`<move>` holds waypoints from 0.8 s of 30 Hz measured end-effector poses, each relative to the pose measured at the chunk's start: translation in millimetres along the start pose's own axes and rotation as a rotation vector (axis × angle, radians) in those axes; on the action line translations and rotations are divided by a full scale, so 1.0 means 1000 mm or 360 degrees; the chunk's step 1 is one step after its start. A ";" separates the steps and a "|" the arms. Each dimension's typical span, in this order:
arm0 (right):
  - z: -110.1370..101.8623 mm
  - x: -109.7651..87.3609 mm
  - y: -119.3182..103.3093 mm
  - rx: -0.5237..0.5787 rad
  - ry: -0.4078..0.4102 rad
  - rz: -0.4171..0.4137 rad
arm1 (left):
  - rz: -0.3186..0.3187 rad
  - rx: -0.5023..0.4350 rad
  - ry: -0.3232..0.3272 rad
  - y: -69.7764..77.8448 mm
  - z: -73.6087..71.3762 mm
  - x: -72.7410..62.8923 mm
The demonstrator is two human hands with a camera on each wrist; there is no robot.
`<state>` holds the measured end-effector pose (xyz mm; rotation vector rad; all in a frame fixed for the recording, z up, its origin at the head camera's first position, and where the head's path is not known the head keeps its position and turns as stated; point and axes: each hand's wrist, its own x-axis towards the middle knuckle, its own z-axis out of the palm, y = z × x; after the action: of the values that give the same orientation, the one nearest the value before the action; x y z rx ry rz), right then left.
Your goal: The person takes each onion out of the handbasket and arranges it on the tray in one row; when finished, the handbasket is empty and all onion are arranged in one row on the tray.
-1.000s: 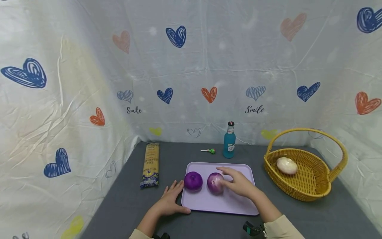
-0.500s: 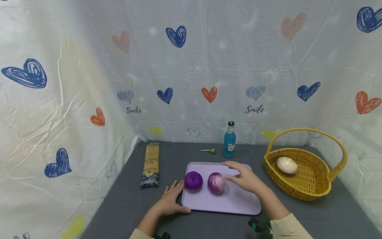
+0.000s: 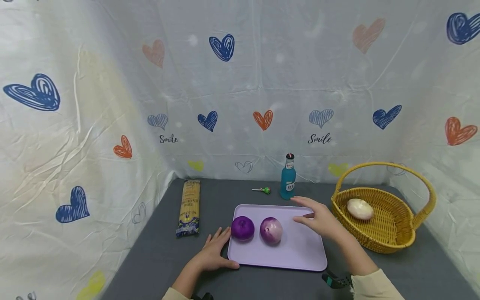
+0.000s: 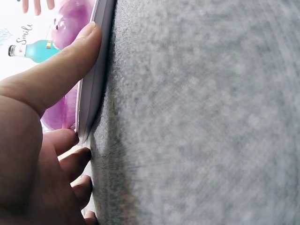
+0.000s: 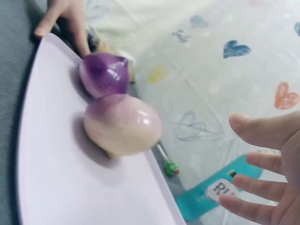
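A lilac tray point(image 3: 277, 259) lies on the grey table with a dark purple onion point(image 3: 242, 228) on its left part. Beside that onion sits a paler purple-and-white onion point(image 3: 271, 231), its white lower half showing in the right wrist view. My left hand point(image 3: 213, 252) rests at the tray's left corner, thumb and fingers spread along the edge. In the left wrist view the left thumb point(image 4: 70, 63) touches the rim. Over the tray's right part hovers my right hand point(image 3: 318, 218), fingers spread and holding nothing, apart from both onions.
To the right stands a yellow wicker basket point(image 3: 390, 246) with a tall handle and a pale, rounded vegetable point(image 3: 360, 209) inside. A blue bottle point(image 3: 288, 181) stands behind the tray, near a green lollipop point(image 3: 266, 190). At left lies a noodle packet point(image 3: 188, 208).
My right hand has come away from the paler onion and moved right toward the tray's right edge. The onion stays on the tray. My left hand keeps its place.
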<state>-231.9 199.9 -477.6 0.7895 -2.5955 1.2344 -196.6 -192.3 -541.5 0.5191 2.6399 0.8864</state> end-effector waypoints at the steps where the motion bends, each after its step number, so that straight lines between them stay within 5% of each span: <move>1: -0.003 -0.001 0.000 0.0001 0.0002 0.0002 | 0.0000 0.0001 -0.0004 0.000 0.000 0.000; 24: -0.062 -0.024 0.015 -0.0148 0.0070 0.0222 | 0.0017 0.0007 0.0007 -0.002 0.000 0.001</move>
<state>-224.4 264.3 -456.0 0.5666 -2.6894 1.1421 -197.6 -193.8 -543.4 0.5332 2.6461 0.8861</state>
